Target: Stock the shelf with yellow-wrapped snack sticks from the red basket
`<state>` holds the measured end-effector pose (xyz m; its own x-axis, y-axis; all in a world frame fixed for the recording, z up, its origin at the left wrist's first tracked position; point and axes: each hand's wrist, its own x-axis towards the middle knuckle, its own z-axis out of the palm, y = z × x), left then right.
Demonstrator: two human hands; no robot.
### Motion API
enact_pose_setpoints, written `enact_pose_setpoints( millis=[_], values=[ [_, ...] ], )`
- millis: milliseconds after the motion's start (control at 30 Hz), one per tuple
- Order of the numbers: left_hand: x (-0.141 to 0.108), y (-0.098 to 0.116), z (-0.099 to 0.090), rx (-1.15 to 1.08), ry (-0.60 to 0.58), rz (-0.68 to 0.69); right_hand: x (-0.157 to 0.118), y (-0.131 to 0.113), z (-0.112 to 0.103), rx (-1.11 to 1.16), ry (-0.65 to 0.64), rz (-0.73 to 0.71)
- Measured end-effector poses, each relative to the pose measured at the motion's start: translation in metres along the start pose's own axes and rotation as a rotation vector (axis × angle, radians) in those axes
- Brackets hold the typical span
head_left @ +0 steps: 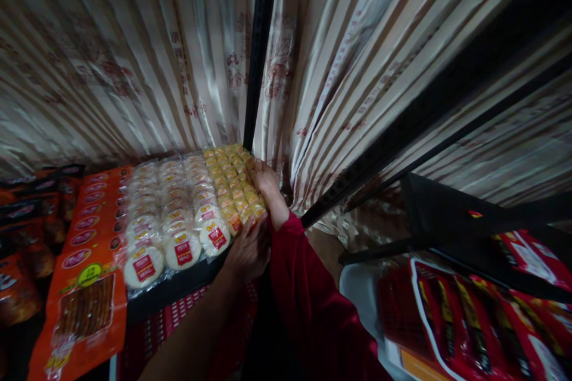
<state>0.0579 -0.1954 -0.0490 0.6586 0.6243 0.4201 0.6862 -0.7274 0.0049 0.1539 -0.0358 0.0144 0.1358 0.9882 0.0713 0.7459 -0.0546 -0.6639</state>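
Rows of small yellow wrapped packets (232, 181) stand at the right end of a dark shelf. My right hand (267, 186), in a red sleeve, reaches along their far right side with its fingers against the packets. Lower down, my left hand (250, 249) holds the front right corner of the same packets, its fingers bent round them. To their left lie rows of round white packs (182, 250) with red labels, in clear wrap. Farther left is a strip of orange packets (92, 226) with a window showing brown sticks.
Black metal posts (260, 41) and rails cross in front of a pleated printed curtain (179, 41). Dark and orange bags (38, 220) fill the far left. A basket (415, 286) of red packets stands at lower right.
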Motion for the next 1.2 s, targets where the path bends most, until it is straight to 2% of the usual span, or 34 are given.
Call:
enact_pose_setpoints(
  millis=[600, 833, 1200],
  values=[
    [0.001, 0.001, -0.002, 0.006, -0.032, -0.006, 0.004, -0.006, -0.006, 0.001, -0.09, -0.06],
    [0.0, 0.001, -0.001, 0.004, -0.004, -0.012, 0.003, -0.011, -0.007, -0.009, -0.102, -0.008],
    [0.0, 0.0, 0.0, 0.011, 0.032, -0.007, 0.023, -0.018, -0.006, 0.014, -0.104, -0.04]
  ],
)
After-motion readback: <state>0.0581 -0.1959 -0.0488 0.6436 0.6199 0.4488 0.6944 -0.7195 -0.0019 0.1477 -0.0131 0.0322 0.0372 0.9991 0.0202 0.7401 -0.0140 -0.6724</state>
